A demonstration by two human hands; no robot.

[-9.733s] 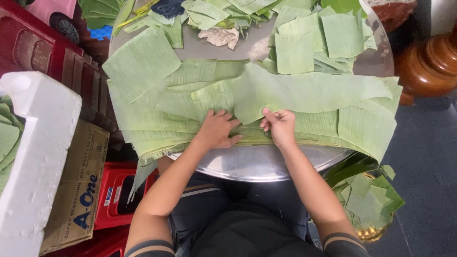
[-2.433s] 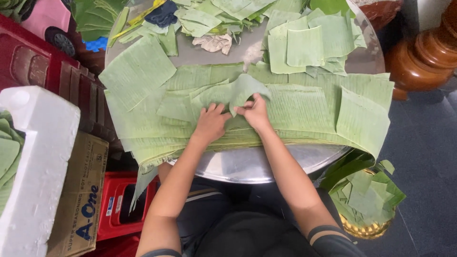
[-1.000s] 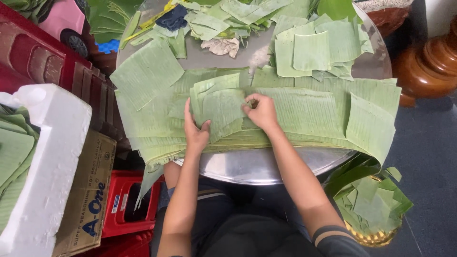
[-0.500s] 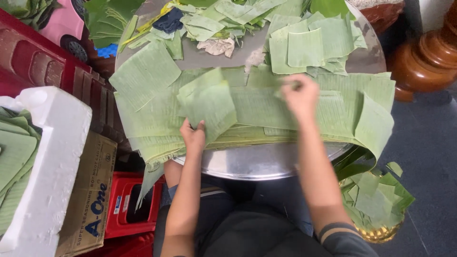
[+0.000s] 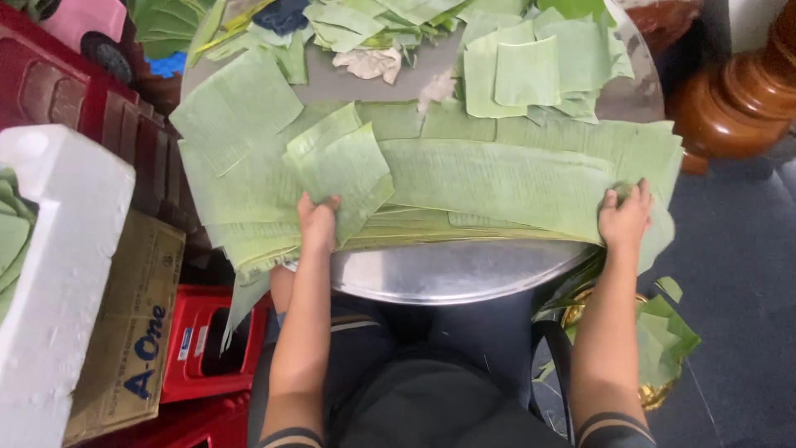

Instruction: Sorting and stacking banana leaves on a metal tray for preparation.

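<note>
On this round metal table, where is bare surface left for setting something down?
Two bare patches on the metal table: the near rim strip between the left hand and right hand, below the long banana leaves; and a grey gap beside the crumpled pale scrap. The far edge is crowded with cut leaf squares.

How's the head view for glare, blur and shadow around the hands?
Head view: soft even light, no hard shadows; a dull sheen on the metal table rim; slight softness on the right hand at the leaf end; left hand and the leaves sharp enough to show the ribs; mild wide-angle bend at the edges.
</note>
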